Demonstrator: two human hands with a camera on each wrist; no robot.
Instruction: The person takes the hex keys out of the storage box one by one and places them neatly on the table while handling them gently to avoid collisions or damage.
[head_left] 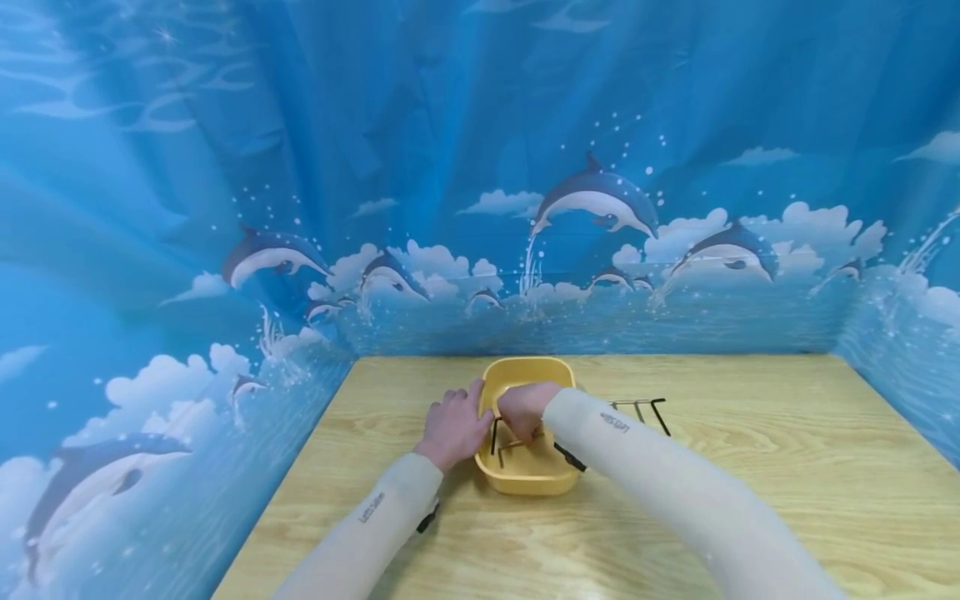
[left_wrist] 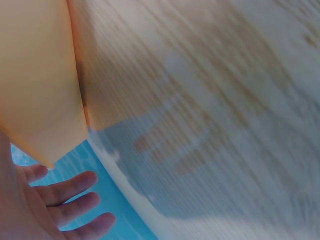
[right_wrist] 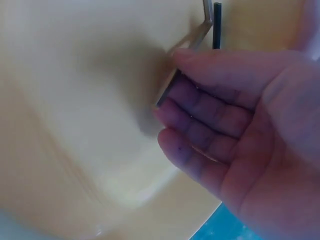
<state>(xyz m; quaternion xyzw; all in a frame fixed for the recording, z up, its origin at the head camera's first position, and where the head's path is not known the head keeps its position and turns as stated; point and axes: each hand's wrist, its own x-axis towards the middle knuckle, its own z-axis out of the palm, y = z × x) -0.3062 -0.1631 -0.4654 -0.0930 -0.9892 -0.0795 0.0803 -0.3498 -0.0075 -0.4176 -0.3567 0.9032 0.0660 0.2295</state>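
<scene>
A yellow plastic bin (head_left: 525, 486) stands on the table. At its left rim is my left hand (head_left: 453, 425), thumb over the edge and index finger against the outside. The left wrist view shows the other fingers of that hand (left_wrist: 75, 202) spread loosely beside the bin wall. My right hand (head_left: 527, 408) reaches down inside the bin. Between its thumb and fingers it pinches a metallic hex key (right_wrist: 200, 35), bent near one end. A black hex key (right_wrist: 217, 25) lies just behind the thumb, in the bin.
On the table (head_left: 750, 467), right of the bin and partly behind my right sleeve, lie several more L-shaped keys, among them a black hex key (head_left: 660, 414). A blue dolphin-print curtain (head_left: 450, 208) closes off the back and sides.
</scene>
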